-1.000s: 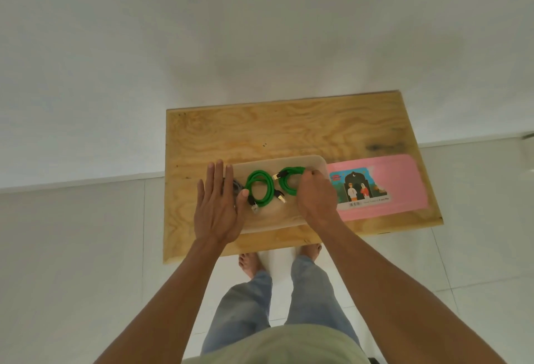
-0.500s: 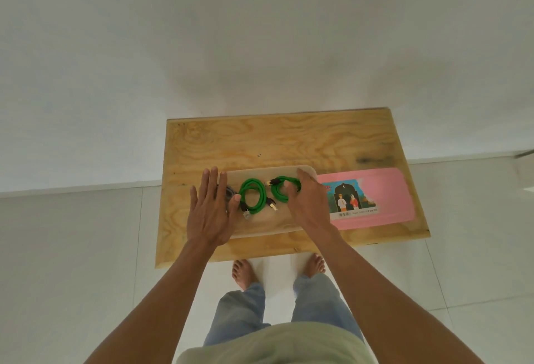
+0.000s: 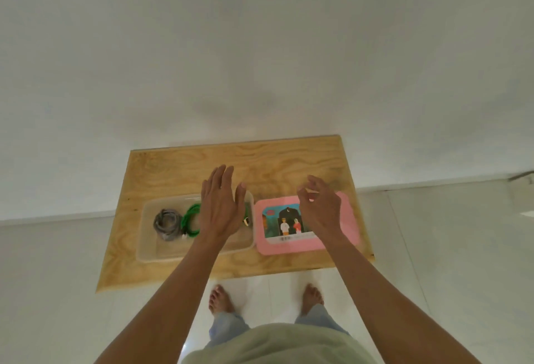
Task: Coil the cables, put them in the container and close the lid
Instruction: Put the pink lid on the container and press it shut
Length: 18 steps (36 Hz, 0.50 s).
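A clear plastic container (image 3: 150, 251) sits on the wooden table (image 3: 179, 164). Inside lie a coiled grey cable (image 3: 167, 223) and a coiled green cable (image 3: 190, 219); another green coil is mostly hidden under my left hand (image 3: 221, 204). That hand hovers flat over the container's right half, fingers straight, holding nothing. The pink lid (image 3: 289, 245) with a picture label lies right of the container. My right hand (image 3: 319, 207) hangs above the lid with fingers loosely curled and empty.
The table stands against a white wall on a white tiled floor (image 3: 433, 248). My bare feet (image 3: 222, 300) are just below the table's front edge. Bare wood lies behind the container and lid.
My right hand let go of the green coil and moved right, over the pink lid. My left hand shifted from the container's left end to above its right half, uncovering the grey coil.
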{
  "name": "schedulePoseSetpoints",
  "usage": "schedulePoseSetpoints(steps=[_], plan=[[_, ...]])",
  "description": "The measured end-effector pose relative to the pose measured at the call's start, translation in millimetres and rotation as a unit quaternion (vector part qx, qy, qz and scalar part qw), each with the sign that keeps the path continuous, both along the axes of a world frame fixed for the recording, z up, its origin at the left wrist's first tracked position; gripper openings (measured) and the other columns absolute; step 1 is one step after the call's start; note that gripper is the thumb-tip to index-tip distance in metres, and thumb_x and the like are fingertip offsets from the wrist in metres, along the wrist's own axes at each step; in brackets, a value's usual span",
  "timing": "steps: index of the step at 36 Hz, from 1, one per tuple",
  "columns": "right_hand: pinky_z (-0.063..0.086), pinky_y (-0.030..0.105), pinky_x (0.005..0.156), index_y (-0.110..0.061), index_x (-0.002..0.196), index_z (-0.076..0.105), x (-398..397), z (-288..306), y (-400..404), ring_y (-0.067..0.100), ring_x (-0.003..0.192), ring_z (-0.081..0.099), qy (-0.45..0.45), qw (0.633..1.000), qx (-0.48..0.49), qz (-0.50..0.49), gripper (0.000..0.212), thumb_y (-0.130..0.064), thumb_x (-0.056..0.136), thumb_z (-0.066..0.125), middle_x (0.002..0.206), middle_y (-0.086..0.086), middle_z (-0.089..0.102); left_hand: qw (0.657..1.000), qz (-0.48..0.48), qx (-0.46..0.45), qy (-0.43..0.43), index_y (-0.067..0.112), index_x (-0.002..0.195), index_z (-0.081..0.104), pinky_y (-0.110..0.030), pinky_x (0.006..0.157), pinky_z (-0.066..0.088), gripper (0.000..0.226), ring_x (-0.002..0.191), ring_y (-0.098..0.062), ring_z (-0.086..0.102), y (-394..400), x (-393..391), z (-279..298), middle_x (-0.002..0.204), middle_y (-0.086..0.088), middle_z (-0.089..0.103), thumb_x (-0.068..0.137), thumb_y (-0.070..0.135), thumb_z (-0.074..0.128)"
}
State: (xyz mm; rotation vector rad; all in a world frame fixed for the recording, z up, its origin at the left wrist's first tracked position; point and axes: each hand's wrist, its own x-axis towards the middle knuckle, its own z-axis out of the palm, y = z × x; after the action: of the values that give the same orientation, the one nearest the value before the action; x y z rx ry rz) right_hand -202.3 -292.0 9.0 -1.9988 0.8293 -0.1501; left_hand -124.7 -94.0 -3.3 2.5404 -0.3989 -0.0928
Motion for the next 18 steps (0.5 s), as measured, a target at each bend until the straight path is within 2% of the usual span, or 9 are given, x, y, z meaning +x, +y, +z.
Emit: schedulePoseSetpoints(steps=[2,4,6,9,12,15,18], plan=[[0.049,0.027,0.091,-0.014,0.133,0.057,-11.4,-9.2,-28.3,0.019,0.102,0.066,0.027,0.999,-0.020,-0.003,0.040,-0.025,0.095,0.061,0.125,0.004,0.066,1.000,-0.016,-0.002,0.001,0.002,0.143,0.045,-0.054,0.117,0.028,0.052,0.141,-0.038,0.038,-30.7,-13.4,-3.9,0.151,-0.020,0.043,0.103,0.036,0.041],[0.049,0.031,0.098,-0.014,0.136,0.054,-21.0,-19.8,-52.3,0.022,0.112,0.063,0.055,0.998,-0.027,-0.006,0.043,-0.026,0.095,0.061,0.133,0.005,0.061,1.000,-0.020,-0.002,0.009,0.001,0.142,0.045,-0.053,0.115,0.032,0.050,0.140,-0.038,0.039,-57.5,-26.6,-11.0,0.150,-0.020,0.044,0.103,0.032,0.046],[0.045,0.037,0.106,-0.013,0.138,0.052,-30.2,-30.4,-70.7,0.026,0.123,0.057,0.082,0.996,-0.042,0.004,0.047,-0.029,0.095,0.060,0.139,0.007,0.056,0.999,-0.012,-0.002,0.037,0.003,0.145,0.042,-0.051,0.115,0.032,0.050,0.143,-0.036,0.035,-79.3,-39.5,-18.7,0.154,-0.018,0.039,0.103,0.028,0.049],[0.040,0.035,0.107,-0.014,0.142,0.048,-40.8,-44.2,-89.2,0.027,0.132,0.047,0.116,0.991,-0.060,0.028,0.050,-0.028,0.096,0.059,0.145,0.007,0.049,0.997,0.000,0.016,0.079,0.004,0.148,0.038,-0.049,0.116,0.030,0.051,0.144,-0.035,0.031,-99.8,-54.8,-34.8,0.156,-0.016,0.035,0.102,0.025,0.052],[0.038,0.039,0.110,-0.018,0.149,0.037,-50.6,-59.6,-97.7,0.026,0.142,0.033,0.154,0.983,-0.076,0.066,0.057,-0.032,0.097,0.056,0.155,0.006,0.035,0.993,0.014,0.041,0.112,0.001,0.144,0.041,-0.048,0.115,0.030,0.053,0.140,-0.037,0.033,-110.5,-64.9,-51.7,0.151,-0.017,0.039,0.098,0.021,0.059],[0.032,0.044,0.115,-0.023,0.153,0.028,-55.8,-75.4,-101.0,0.026,0.148,0.018,0.191,0.972,-0.092,0.102,0.063,-0.038,0.097,0.054,0.163,0.003,0.020,0.982,0.033,0.089,0.162,0.004,0.146,0.038,-0.046,0.119,0.025,0.062,0.145,-0.033,0.027,-114.1,-68.8,-71.4,0.154,-0.015,0.037,0.096,0.031,0.062],[0.023,0.050,0.118,-0.027,0.155,0.018,-58.3,-89.4,-102.1,0.026,0.152,0.006,0.205,0.962,-0.115,0.138,0.070,-0.045,0.097,0.051,0.166,0.003,0.008,0.977,0.014,0.139,0.161,0.008,0.142,0.042,-0.052,0.117,0.025,0.063,0.146,-0.033,0.026,-113.6,-72.1,-89.3,0.155,-0.013,0.038,0.094,0.046,0.058]])
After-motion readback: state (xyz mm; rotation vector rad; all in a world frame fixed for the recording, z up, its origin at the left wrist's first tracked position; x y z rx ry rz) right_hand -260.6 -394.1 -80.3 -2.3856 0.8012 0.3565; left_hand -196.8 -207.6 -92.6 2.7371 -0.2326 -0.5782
